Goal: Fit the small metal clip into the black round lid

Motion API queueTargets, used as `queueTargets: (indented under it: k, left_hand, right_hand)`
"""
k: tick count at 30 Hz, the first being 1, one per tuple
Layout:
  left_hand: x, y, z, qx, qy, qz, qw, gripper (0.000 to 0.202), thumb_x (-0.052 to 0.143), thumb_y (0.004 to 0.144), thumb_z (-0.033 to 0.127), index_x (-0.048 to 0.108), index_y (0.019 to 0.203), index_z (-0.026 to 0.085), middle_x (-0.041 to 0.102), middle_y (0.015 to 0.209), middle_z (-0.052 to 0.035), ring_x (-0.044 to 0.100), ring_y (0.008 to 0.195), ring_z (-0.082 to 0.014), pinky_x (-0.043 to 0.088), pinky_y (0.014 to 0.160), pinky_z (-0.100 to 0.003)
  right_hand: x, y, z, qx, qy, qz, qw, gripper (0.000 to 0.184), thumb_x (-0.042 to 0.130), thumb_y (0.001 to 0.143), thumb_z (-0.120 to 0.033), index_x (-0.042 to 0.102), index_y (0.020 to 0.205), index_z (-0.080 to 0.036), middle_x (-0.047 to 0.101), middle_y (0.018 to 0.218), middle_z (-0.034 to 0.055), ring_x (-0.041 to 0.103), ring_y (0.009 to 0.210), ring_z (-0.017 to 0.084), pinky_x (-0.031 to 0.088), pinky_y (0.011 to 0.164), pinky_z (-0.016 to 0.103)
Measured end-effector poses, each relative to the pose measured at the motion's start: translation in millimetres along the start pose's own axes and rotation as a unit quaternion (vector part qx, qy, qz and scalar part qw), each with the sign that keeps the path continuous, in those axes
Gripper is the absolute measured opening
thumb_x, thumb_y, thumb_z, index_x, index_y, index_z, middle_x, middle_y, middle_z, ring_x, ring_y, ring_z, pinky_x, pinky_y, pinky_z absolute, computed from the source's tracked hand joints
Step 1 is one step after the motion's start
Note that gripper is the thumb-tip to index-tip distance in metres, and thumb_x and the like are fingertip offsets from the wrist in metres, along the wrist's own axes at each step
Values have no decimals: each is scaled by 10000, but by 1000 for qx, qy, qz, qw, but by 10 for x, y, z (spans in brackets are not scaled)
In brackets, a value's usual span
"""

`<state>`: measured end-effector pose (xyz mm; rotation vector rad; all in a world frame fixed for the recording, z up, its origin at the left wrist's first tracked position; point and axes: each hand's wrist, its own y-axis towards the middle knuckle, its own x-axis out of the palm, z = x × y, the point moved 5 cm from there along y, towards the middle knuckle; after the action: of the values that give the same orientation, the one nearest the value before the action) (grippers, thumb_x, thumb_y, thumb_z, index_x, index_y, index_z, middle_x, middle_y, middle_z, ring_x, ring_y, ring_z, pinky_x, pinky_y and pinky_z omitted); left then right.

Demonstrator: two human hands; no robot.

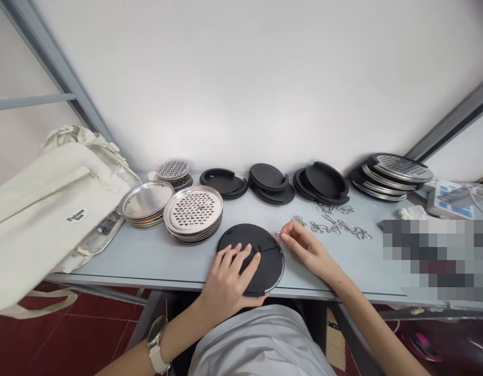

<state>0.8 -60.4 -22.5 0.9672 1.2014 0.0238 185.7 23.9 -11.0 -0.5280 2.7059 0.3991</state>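
Observation:
My left hand lies over a black round disc with a thin shiny rim at its right side. Its fingers rest on the top face and the thumb is at the near edge. Beyond the disc's right edge, my right hand pinches a small bent wire clip between thumb and fingertips. More loose wire clips are scattered just past that hand. A stack of metal grater plates stands left of the disc. The disc's underside is hidden.
Plain metal discs and smaller grater plates are stacked at the left. Black round holders line the wall. At the right stand stacked black-rimmed graters. A cream bag leans on the table's left end.

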Motion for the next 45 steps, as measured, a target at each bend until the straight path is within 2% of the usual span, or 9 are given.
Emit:
queueTargets:
  k: [4, 9, 16, 22, 26, 30, 45]
  left_hand:
    - [0, 6, -1, -3, -1, -2, 1000, 588, 622, 798, 514, 583, 1261, 154, 596, 1259, -134, 542, 1152, -298, 397, 1004, -453]
    - [3, 4, 4, -4, -2, -5, 1000, 578, 602, 815, 515, 580, 1266, 153, 592, 1266, -129, 537, 1160, -298, 383, 1016, -449]
    - [10, 1, 1, -2, 2, -6, 1000, 578, 595, 819, 521, 581, 1264, 152, 590, 1269, -126, 536, 1160, -299, 383, 1013, -448]
    - [-4, 7, 3, -2, 1, 4, 1000, 577, 611, 808, 514, 586, 1256, 151, 596, 1260, -127, 539, 1153, -296, 391, 1007, -447]
    - [-10, 12, 4, -5, 2, 0, 1000, 577, 625, 797, 509, 589, 1251, 156, 600, 1256, -128, 544, 1145, -292, 401, 1001, -450]
    - [-8, 5, 6, -5, 3, -2, 1000, 586, 626, 795, 510, 584, 1259, 154, 595, 1263, -130, 540, 1155, -294, 396, 1009, -453]
    - [3, 2, 3, -6, 4, -1, 1000, 602, 639, 782, 524, 585, 1258, 160, 598, 1255, -130, 545, 1150, -297, 394, 1010, -452]
  right_hand:
    - [41, -8, 9, 14, -9, -9, 1000, 215, 411, 986, -395, 473, 854, -237, 479, 713, -29, 473, 664, 151, 397, 670, 269]
    - [109, -8, 18, 22, -75, -4, 997, 253, 393, 978, -449, 457, 850, -240, 469, 636, -37, 447, 590, 158, 367, 598, 276]
    - [154, -17, 13, 40, -102, -19, 994, 211, 354, 990, -433, 423, 909, -252, 405, 532, -78, 403, 493, 148, 310, 524, 260]
    - [173, -24, -37, 40, -103, -35, 993, 207, 333, 994, -420, 441, 1051, -253, 443, 551, -73, 435, 498, 157, 316, 524, 260]
    - [177, -31, -41, 30, -114, -40, 992, 180, 327, 995, -399, 439, 1016, -259, 416, 550, -72, 405, 493, 157, 304, 522, 263]
    - [179, -38, -20, 16, -128, -48, 991, 128, 327, 991, -356, 410, 977, -259, 451, 586, -62, 381, 511, 156, 307, 533, 265]
    - [167, -34, -31, 10, -117, -40, 992, 152, 348, 983, -356, 413, 888, -258, 523, 623, -40, 469, 540, 164, 365, 561, 277]
